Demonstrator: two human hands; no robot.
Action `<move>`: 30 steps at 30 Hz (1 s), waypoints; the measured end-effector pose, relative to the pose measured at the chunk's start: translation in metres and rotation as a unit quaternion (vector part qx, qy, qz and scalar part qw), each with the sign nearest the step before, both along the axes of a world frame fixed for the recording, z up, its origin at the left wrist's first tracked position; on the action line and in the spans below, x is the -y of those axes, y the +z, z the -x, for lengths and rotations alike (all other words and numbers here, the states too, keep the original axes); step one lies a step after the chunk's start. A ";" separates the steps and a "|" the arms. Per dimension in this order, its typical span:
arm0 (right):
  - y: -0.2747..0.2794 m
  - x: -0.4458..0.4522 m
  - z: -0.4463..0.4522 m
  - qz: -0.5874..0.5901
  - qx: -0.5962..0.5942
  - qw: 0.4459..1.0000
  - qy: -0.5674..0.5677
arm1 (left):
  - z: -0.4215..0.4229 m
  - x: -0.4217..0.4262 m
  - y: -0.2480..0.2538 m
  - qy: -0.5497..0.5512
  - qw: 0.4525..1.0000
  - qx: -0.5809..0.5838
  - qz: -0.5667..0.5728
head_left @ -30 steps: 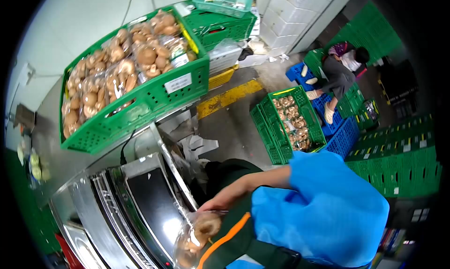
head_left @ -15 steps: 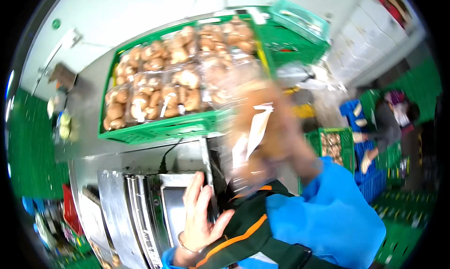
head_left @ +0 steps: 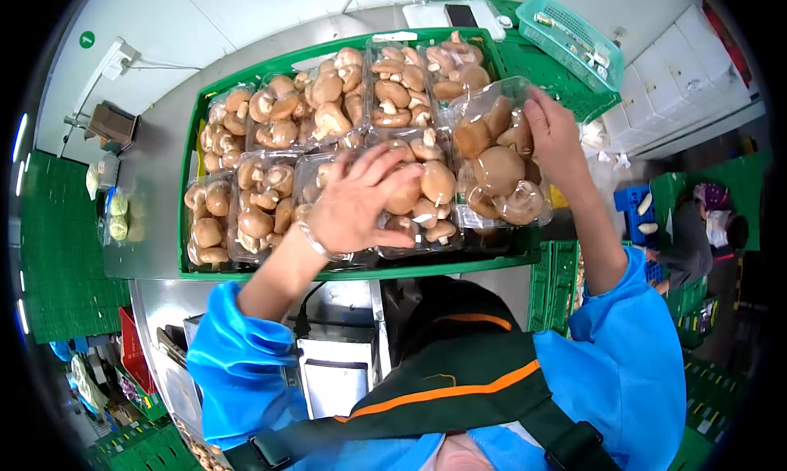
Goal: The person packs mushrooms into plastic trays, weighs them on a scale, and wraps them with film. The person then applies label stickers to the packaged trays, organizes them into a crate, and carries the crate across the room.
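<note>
A right hand is holding a wrapped mushroom pack over the right end of a green crate.
Its fingers are pinching the pack's right edge; the left hand, fingers spread, is lying over other mushroom packs, its contact unclear. The crate is sitting on the worktop, near a teal basket.

Bright, soft light covers the crate and pale wall. Small glints dot the clear packs; the metal panel glares white. Strip lights glow far left. The right background is dim, edges bend, corners go black.
</note>
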State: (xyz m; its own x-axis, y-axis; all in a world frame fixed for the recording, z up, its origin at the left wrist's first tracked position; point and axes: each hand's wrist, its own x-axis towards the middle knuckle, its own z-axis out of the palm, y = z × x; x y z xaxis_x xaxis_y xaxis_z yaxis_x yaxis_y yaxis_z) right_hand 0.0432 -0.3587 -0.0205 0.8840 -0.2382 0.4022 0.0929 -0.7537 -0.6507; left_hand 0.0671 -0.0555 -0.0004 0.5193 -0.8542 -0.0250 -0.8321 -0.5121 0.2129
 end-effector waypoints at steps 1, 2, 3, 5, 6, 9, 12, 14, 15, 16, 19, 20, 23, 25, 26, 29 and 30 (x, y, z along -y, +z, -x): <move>0.005 -0.005 0.003 -0.039 0.022 0.999 -0.003 | -0.004 -0.004 0.002 0.004 1.000 -0.007 0.002; 0.006 -0.009 0.009 -0.032 0.031 0.999 -0.025 | -0.003 -0.005 0.002 0.003 1.000 -0.026 0.013; 0.006 -0.008 0.010 -0.058 0.002 0.998 0.004 | -0.002 -0.005 0.001 0.002 0.999 -0.046 0.023; 0.004 -0.006 0.015 -0.116 -0.053 0.990 0.051 | -0.003 -0.006 0.002 -0.003 0.997 -0.067 0.037; 0.011 -0.007 0.017 -0.167 -0.076 0.982 0.054 | -0.005 -0.007 0.004 -0.002 0.997 -0.070 0.043; 0.045 -0.004 0.020 -0.273 -0.098 0.955 0.068 | -0.001 -0.014 0.015 -0.001 0.997 -0.057 0.058; 0.038 -0.008 0.040 -0.363 -0.092 0.925 0.065 | -0.004 -0.033 0.017 0.003 0.993 -0.107 0.042; -0.002 -0.016 0.037 -0.098 -0.076 0.991 0.046 | -0.010 -0.034 0.019 -0.003 0.995 -0.084 0.046; -0.018 -0.022 0.037 0.039 -0.066 0.997 0.034 | -0.010 -0.037 0.019 -0.006 0.996 -0.084 0.042; -0.018 -0.021 0.039 0.089 -0.036 0.995 0.019 | -0.011 -0.039 0.016 -0.008 0.996 -0.077 0.046; 0.025 -0.031 0.054 0.163 0.043 0.985 0.026 | -0.010 -0.042 0.012 -0.004 0.996 -0.076 0.044; 0.032 -0.038 0.053 0.013 0.010 0.994 0.107 | -0.011 -0.040 0.015 -0.002 0.996 -0.077 0.039; 0.023 -0.066 0.050 0.148 -0.033 0.976 0.157 | -0.016 -0.028 0.012 0.031 0.988 -0.140 0.051; 0.012 -0.076 0.047 0.208 -0.055 0.968 0.130 | -0.016 -0.010 -0.005 0.157 0.969 -0.037 0.186; 0.010 -0.077 0.047 0.216 -0.049 0.966 0.130 | -0.019 -0.001 -0.006 0.185 0.967 -0.035 0.169; 0.009 -0.074 0.047 0.202 -0.032 0.966 0.155 | -0.031 0.018 -0.019 0.172 0.985 -0.017 0.019; 0.008 -0.070 0.048 0.187 -0.022 0.966 0.177 | -0.034 0.012 -0.025 0.159 0.985 -0.029 0.055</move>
State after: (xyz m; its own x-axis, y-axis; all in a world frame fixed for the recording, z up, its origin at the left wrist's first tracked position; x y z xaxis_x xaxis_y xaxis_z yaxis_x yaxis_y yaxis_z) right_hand -0.0049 -0.2887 -0.0120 0.9014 0.2365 0.3626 0.3663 -0.8631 -0.3477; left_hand 0.1010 -0.0679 -0.0257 0.7611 -0.6483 0.0217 -0.6187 -0.7156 0.3242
